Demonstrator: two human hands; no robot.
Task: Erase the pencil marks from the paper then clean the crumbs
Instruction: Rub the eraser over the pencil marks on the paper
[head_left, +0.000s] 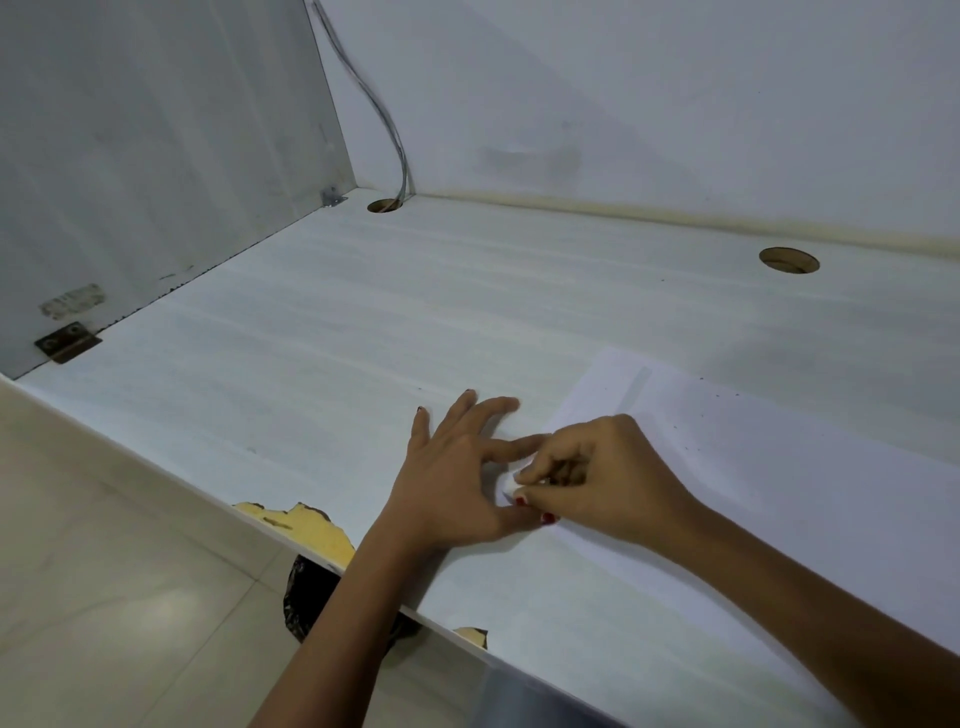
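Note:
A white sheet of paper (753, 467) lies on the white desk (322, 332), on its right half. Small dark crumbs (696, 415) are scattered over the sheet's upper part. My right hand (602, 478) is curled over the paper's left edge and pinches a small white eraser (508, 486) against it. My left hand (457, 478) lies flat beside the sheet with fingers spread, its index finger and thumb touching the paper's edge on either side of the eraser. Pencil marks are too faint to make out.
Two round cable holes (385, 206) (788, 260) sit near the desk's back edge, with a grey cable (384, 119) running into the left one. A side panel with a hinge (67, 340) stands at left. The front edge is chipped (311, 525). A dark bag (306, 597) hangs below.

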